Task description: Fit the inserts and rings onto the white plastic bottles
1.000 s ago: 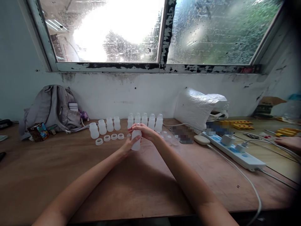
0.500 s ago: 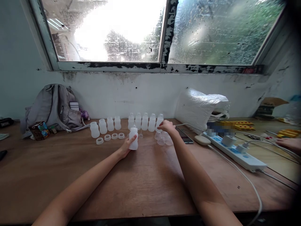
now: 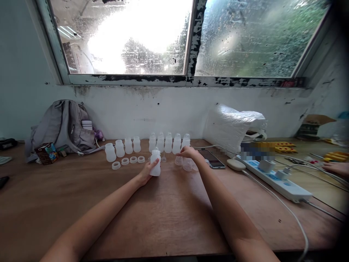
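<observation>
My left hand [image 3: 149, 170] is wrapped round a frosted white baby bottle [image 3: 155, 165], upright at the middle of the table, with a clear nipple on top. Further right, my right hand [image 3: 188, 152] pinches a clear bottle cap [image 3: 178, 160] by its top. More clear caps [image 3: 187, 165] sit under and beside that hand. Behind the held bottle stand several capped bottles [image 3: 168, 143] in a row. Clear nipples [image 3: 163, 158] rest just behind the held bottle. To the left are several open bottles [image 3: 110, 153], with white rings [image 3: 124, 161] in front of them.
A grey backpack [image 3: 61, 127] and a small carton [image 3: 47, 153] are at the left. On the right are a phone [image 3: 214, 159], a white puck-like device [image 3: 236, 165], a power strip [image 3: 278, 182] with cables and a plastic bag [image 3: 226, 127]. Another person's hand [image 3: 336, 167] shows at the right edge.
My right hand has moved slightly left and down, and a clear cap now shows at its fingertips, apart from the other caps. My left hand still holds the baby bottle.
</observation>
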{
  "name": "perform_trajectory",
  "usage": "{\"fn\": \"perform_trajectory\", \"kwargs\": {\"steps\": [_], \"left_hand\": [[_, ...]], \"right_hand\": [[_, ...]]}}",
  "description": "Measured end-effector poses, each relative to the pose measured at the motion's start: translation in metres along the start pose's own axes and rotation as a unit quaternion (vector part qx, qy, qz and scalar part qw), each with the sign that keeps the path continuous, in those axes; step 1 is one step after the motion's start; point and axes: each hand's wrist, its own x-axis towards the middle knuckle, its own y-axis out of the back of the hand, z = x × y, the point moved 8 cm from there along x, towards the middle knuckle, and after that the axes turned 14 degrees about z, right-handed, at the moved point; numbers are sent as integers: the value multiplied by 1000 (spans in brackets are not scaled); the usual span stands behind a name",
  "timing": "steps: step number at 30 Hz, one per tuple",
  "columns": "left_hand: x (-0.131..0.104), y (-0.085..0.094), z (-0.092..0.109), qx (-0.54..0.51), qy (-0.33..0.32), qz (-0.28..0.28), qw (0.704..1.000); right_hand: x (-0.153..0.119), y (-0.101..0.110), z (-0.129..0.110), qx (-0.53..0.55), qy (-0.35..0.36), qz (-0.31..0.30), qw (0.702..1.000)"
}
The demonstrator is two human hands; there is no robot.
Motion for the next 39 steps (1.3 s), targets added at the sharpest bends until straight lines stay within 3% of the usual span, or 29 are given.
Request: {"fn": "perform_trajectory", "kwargs": {"steps": [5,9,11,16,20,28,39], "left_hand": [[-1,0,0,4,1,-2,1000],[-3,-2,2,16,-6,-4,1000],[-6,-5,5,28,-21,-15,999],[-14,-12,9,116,-66,-41,990],[-19,-16,11,169,-84,-59,980],[-20,-16,12,182,-91,-61,977],[-20,-17,13,198,-98,-59,973]], "right_hand": [[-5,-6,-4,-13,-15,-33,999],[-5,8,-13,56,12,-25,998],[-4,21,-19,147,22,-16,989],[-11,54,-44,450,62,-24,890],[-27,67,-70,516,118,-67,846],[-43,53,-91,474,147,-163,853],[-47,48,-92,413,138,-175,883]]}}
